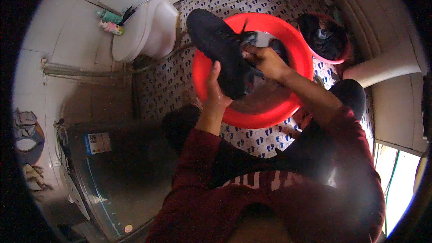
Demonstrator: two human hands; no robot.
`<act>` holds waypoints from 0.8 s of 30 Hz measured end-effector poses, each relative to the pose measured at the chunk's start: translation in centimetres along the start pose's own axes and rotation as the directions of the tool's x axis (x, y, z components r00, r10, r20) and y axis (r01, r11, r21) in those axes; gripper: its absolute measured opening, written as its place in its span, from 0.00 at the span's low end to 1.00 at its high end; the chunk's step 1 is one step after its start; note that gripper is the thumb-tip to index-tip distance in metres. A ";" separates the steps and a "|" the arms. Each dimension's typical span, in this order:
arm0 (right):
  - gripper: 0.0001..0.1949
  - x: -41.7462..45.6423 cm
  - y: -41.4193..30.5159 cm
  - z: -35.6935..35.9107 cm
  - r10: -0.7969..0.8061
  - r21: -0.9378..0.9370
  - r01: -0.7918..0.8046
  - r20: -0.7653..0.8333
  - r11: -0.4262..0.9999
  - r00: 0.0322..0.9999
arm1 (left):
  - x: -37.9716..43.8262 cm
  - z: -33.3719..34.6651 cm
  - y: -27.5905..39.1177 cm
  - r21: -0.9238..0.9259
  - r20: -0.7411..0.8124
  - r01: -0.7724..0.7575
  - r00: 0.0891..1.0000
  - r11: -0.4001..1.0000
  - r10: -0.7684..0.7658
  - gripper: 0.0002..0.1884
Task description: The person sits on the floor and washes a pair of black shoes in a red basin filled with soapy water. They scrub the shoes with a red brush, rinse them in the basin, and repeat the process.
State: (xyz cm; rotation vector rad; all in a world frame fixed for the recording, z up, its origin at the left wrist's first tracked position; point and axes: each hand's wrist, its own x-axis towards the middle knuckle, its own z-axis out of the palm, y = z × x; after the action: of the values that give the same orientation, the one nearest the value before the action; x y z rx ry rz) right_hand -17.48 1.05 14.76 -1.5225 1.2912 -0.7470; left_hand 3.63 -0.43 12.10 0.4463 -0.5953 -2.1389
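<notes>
My left hand grips a black shoe from below near its heel end, with the thumb along its side. The shoe is tilted over the left part of a red plastic basin. My right hand is curled against the shoe's right side, around a dark object that is blurred and mostly hidden by the fingers. Just above those fingers, a greyish-white patch and a thin dark strand show. Murky water lies in the basin, and another dark item sits behind my right hand.
A pink basin of dark cloth stands at the right. White toilet at upper left carries two bottles. A dark glossy appliance stands lower left; a white pipe juts in at right. Footprint-patterned flooring surrounds the basin.
</notes>
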 end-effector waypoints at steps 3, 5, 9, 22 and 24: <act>0.17 1.9 9.8 -0.2 -0.277 -0.533 0.285 0.098 0.797 0.956 | 2.9 0.0 -2.3 0.098 -0.067 -0.003 0.998 0.995 0.010 0.34; 0.15 -0.6 13.2 1.7 -0.396 -0.739 0.622 0.505 0.259 0.766 | 2.4 -0.9 -2.0 0.074 -0.084 -0.003 0.996 0.997 0.009 0.33; 0.14 -2.2 2.6 3.8 -0.465 -0.842 0.539 0.472 0.015 0.749 | -1.3 -2.6 0.6 0.037 -0.185 -0.034 0.982 0.999 0.040 0.31; 0.28 -0.7 7.8 3.8 0.016 -0.012 -0.017 -0.034 1.000 0.999 | 0.2 -1.8 0.3 0.181 -0.191 -0.077 0.975 0.981 0.111 0.32; 0.27 -0.3 8.1 2.6 -0.025 0.019 0.024 0.048 1.000 0.999 | 0.7 -2.7 -0.5 0.093 -0.181 0.005 0.983 0.996 0.012 0.31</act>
State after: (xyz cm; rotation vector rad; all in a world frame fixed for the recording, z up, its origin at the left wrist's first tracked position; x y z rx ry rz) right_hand -18.23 2.27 6.36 -1.5347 1.2288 -0.7311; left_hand 4.25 -1.41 9.51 0.6835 -0.5930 -2.0452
